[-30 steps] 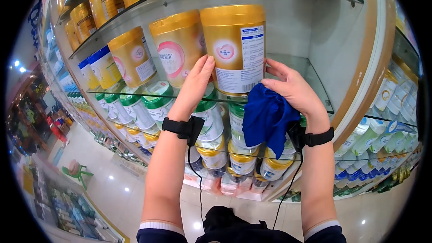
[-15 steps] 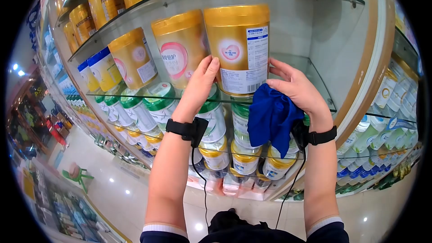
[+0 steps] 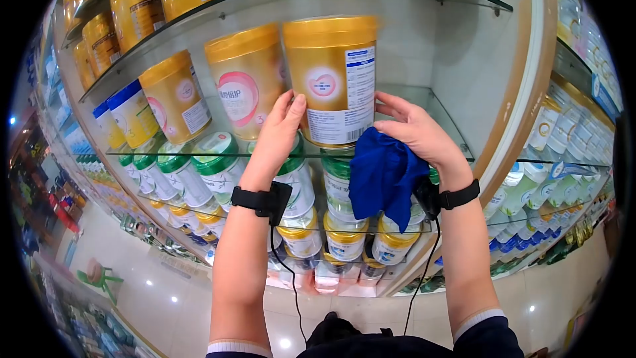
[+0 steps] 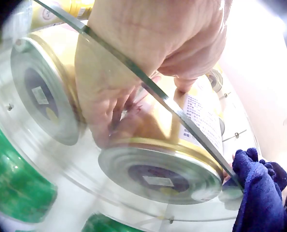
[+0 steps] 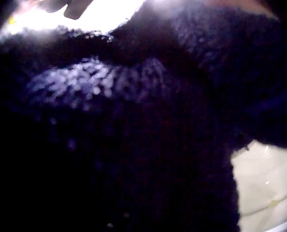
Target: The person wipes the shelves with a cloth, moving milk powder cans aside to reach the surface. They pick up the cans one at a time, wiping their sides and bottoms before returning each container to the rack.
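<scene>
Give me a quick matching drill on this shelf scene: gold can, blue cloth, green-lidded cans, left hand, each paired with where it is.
Things:
1. gold can
2. blue cloth
3. green-lidded cans
4. left hand

Places:
A. on the shelf below the glass shelf
B. between both hands
C. hanging from the right hand
D. against the gold can's left side

Pairs: 1-B, 2-C, 3-A, 4-D

**Bare forearms, strapped wrists**

The person wears dark navy sleeves with white-striped cuffs pushed above the elbows. Each wrist carries a black strap holding a small black camera unit, from which a thin black cable trails down toward the body.
</scene>
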Tool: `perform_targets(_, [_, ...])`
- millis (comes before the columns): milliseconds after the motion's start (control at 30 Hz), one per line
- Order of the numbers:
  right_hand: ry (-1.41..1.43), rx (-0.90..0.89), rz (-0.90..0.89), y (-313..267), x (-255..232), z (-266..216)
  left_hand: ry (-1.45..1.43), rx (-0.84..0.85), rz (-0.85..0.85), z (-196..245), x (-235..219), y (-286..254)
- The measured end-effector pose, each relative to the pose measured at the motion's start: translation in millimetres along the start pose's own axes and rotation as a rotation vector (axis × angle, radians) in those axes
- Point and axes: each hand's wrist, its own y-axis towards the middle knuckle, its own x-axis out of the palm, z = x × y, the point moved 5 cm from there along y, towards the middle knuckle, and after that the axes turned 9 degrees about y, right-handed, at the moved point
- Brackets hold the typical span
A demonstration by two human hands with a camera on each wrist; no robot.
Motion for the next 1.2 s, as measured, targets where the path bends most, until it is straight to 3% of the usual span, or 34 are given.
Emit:
perform_targets(133, [-0.03, 0.006, -0.001, -1, -1, 0, 0.051, -0.024, 0.03, -16, -9, 4])
perform_targets(300, [-0.011, -0.019, 0.003, 1, 1, 0, 0.046, -0.024, -0.046, -9, -6, 2])
perform_targets(600, [-0.014, 0.045, 0.022, 3, 7, -1, 0.012, 0.033, 0.062, -6, -9, -2])
perform_targets(700, [-0.026, 0.027, 0.032, 1, 5, -3, 0.013, 0.033, -0.024, -5, -5, 2])
perform_targets(800, [-0.032, 0.043, 0.024, 1, 6, -4, 0.04, 0.041, 0.011, -10, -7, 6])
perform_targets(900, [-0.144, 0.053, 0.05, 2, 6, -2, 0.011, 0.044, -0.004, -12, -7, 6])
perform_targets(1000, [-0.682, 0.06, 0.097, -9, 29, -19, 0.042, 0.055, 0.001, -7, -8, 3])
perform_targets(1067, [-0.836, 0.032, 0.108, -17, 48, -25, 0.075, 0.071, 0.004, -5, -7, 3])
perform_targets(1133, [-1.057, 0.057, 0.239, -24, 49, -18, 0.12, 0.09, 0.003, -7, -6, 4])
perform_targets(1200, [-1.086, 0.05, 0.267, -27, 56, -19, 0.163, 0.098, -0.012, -6, -5, 5])
